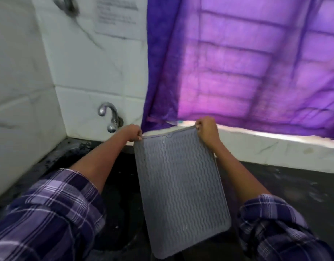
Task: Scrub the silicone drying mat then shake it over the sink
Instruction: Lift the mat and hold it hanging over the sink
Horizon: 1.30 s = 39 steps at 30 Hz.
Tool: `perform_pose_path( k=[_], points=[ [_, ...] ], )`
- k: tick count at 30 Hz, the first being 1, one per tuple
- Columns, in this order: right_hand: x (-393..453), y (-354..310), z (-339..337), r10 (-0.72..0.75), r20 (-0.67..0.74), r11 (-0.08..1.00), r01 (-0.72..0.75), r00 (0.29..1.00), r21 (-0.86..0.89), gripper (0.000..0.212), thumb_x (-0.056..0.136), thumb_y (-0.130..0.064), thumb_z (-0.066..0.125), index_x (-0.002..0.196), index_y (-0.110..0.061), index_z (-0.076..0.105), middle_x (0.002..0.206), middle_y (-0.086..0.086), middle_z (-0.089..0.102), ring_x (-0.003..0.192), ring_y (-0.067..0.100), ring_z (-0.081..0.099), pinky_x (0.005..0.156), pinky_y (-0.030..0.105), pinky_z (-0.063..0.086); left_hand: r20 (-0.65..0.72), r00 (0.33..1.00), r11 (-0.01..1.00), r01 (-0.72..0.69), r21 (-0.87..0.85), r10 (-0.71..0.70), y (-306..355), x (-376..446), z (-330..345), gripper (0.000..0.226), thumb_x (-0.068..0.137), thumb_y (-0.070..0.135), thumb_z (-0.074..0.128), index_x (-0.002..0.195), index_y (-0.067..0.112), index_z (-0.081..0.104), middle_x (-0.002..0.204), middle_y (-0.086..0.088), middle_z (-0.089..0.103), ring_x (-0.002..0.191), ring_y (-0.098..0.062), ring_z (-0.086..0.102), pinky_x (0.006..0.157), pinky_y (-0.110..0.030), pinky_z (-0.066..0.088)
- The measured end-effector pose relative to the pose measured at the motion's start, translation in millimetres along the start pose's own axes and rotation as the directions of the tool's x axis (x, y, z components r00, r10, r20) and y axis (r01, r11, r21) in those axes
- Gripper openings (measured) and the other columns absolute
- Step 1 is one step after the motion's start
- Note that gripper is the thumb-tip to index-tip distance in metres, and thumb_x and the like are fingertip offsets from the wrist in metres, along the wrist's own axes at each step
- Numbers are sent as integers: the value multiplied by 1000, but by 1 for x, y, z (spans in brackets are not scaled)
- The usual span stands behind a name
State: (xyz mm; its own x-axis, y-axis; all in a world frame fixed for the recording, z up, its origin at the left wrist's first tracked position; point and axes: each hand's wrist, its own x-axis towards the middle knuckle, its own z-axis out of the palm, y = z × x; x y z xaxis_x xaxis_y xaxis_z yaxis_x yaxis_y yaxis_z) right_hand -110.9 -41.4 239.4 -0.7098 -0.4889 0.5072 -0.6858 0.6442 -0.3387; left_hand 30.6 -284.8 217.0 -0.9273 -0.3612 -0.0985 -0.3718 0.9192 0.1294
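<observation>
The left hand (133,133) is closed in a pinch on the far left corner of the grey silicone drying mat (179,193), fingers curled over the top edge. The right hand (206,129) is clenched the same way on the far right corner, its knuckles facing the camera. Between the two grips the top edge of the mat runs nearly level, with a small notch near its middle, and the sheet hangs down from it toward the near side, its ribbed face of wavy ridges turned to the camera. The lower rounded corners hang free, touching nothing that can be seen.

Both forearms reach out from rolled purple plaid sleeves (55,213) at the near left and near right. The mat is held over the dark sink (121,210), whose basin shows to the left of the sheet and below it. A dark countertop (287,183) runs off to the right. At the far left a chrome tap (109,115) comes out of the white marble-patterned tile wall (83,63), just beyond the left hand. A second metal fitting sits high on the wall, blurred. A purple curtain (247,59), lit from behind, hangs across the far right above a white sill (266,146), and a paper notice (117,16) is stuck to the tiles beside it, its print too blurred to read.
</observation>
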Motion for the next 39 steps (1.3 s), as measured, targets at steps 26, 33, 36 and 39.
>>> perform_pose_path(
  k=[26, 33, 36, 39],
  points=[
    [29, -256, 89, 30, -11, 937, -24, 999, 348, 24, 79, 4, 52, 86, 4, 75, 94, 22, 74, 92, 33, 68, 81, 30, 46, -538, 710, 852, 523, -28, -454, -237, -132, -84, 24, 91, 20, 55, 108, 18, 72, 113, -5, 69, 113, -27, 57, 108, -47, 26],
    [11, -245, 109, 51, 66, 936, -71, 997, 345, 22, 79, 5, 53, 85, 5, 75, 91, 22, 74, 89, 32, 68, 77, 31, 51, -498, 709, 860, 335, -385, -499, -245, -136, -32, 21, 92, 18, 54, 103, 14, 72, 113, -8, 70, 111, -31, 59, 100, -42, 37],
    [7, -243, 110, 76, 47, 931, -87, 996, 354, 21, 79, 6, 53, 83, 6, 74, 90, 23, 74, 89, 32, 68, 78, 31, 51, -526, 660, 836, 330, -438, -536, -237, -135, -16, 21, 93, 14, 51, 97, 15, 71, 106, -10, 71, 105, -30, 61, 90, -38, 38],
    [3, -239, 111, 110, 56, 934, -123, 992, 336, 24, 80, 5, 50, 84, 6, 74, 92, 24, 73, 92, 34, 67, 78, 30, 50, -538, 641, 836, 383, -393, -547, -231, -131, -16, 23, 92, 9, 52, 100, 16, 72, 107, -9, 71, 109, -31, 58, 91, -41, 34]
  ],
)
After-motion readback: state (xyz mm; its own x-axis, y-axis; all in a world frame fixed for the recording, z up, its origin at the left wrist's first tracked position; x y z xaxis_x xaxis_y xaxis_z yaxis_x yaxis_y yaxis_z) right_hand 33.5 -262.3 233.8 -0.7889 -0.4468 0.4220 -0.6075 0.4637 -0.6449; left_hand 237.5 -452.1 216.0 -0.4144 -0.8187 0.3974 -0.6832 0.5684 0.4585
